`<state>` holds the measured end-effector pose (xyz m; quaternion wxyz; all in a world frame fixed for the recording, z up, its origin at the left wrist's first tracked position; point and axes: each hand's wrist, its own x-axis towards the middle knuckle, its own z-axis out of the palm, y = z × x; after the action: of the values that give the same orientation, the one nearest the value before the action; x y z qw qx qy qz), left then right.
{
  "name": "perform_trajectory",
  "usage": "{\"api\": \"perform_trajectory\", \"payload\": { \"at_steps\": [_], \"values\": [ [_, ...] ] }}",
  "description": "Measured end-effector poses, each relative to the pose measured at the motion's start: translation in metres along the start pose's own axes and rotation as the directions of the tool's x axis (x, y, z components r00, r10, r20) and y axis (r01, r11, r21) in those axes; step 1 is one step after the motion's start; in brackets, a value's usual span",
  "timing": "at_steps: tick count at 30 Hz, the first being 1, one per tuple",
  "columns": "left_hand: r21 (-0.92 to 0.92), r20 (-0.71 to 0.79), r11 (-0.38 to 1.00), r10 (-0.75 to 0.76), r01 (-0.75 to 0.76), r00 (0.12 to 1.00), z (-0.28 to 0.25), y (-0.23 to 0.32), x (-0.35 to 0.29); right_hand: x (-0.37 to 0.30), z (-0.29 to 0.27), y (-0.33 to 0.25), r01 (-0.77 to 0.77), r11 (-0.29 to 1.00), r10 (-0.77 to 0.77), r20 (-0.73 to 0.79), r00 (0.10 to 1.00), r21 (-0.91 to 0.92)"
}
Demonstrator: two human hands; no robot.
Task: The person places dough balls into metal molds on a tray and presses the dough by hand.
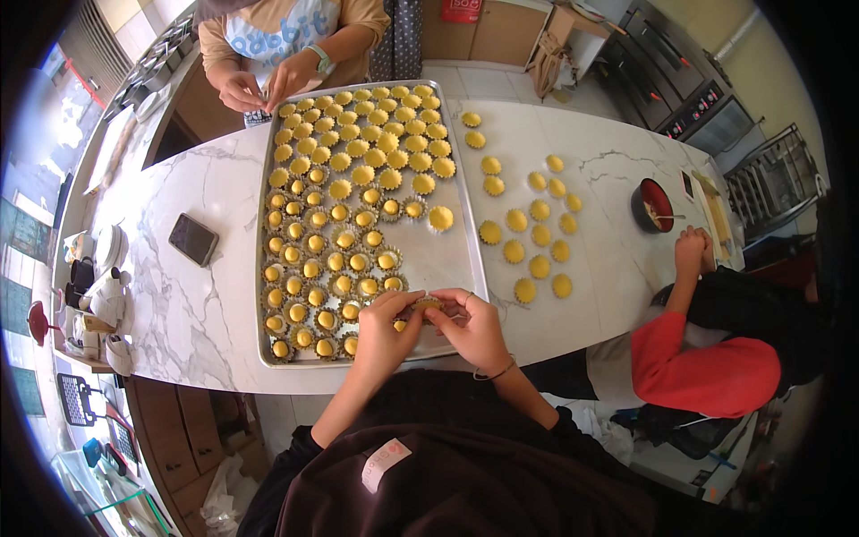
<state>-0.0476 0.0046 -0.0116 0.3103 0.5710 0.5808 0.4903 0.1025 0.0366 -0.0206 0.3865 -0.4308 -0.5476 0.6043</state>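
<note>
Tart shell, small, yellow and fluted, sits between your two hands above the tray, just inside its near edge and toward the near right corner. You seem to hold it from both sides so that its thin rim is backed evenly, and over the tray probably so that any crumbs drop onto metal.

Your left hand pinches it from the left, and your right hand closes on it from the right. Thumbs and fingertips nearly meet, with only the shell's width between them; whether a metal mould is around it, you cannot tell, since your fingers cover most of it.

Ball-topped cups fill the tray's near left part, while plain yellow shells crowd toward its far edge. That split likely sets the two kinds apart. A bare patch lies along the tray's right edge, perhaps left as working room. More loose shells rest on the bench beyond that edge, apparently within reach of your right hand.
</note>
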Motion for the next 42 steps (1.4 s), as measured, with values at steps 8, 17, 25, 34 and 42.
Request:
{"api": "perform_trajectory", "payload": {
  "at_steps": [8, 17, 25, 34, 42],
  "values": [
    [-0.014, 0.023, 0.999, -0.045, 0.045, 0.999, 0.003, 0.006, -0.002, -0.002, 0.0, -0.001, -0.008, 1.0, 0.009, -0.068, 0.998, 0.004],
    [0.048, -0.027, 0.999, -0.001, 0.002, 1.0, 0.001, 0.01, 0.003, 0.001, 0.001, -0.004, 0.037, 0.995, -0.043, -0.065, 0.997, -0.095],
    [0.162, 0.036, 0.986, 0.042, -0.047, 0.998, -0.004, 0.01, 0.003, 0.002, -0.001, -0.007, 0.098, 0.961, -0.1, 0.003, 0.995, -0.259],
    [0.142, 0.033, 0.99, -0.029, 0.024, 0.999, -0.003, 0.006, 0.003, 0.002, 0.0, -0.009, 0.115, 0.969, -0.122, -0.02, 0.992, -0.219],
    [0.153, 0.02, 0.988, -0.019, 0.016, 1.0, -0.002, 0.006, 0.0, 0.0, 0.003, -0.006, 0.056, 0.993, -0.062, -0.06, 0.996, -0.101]
  ]
}}
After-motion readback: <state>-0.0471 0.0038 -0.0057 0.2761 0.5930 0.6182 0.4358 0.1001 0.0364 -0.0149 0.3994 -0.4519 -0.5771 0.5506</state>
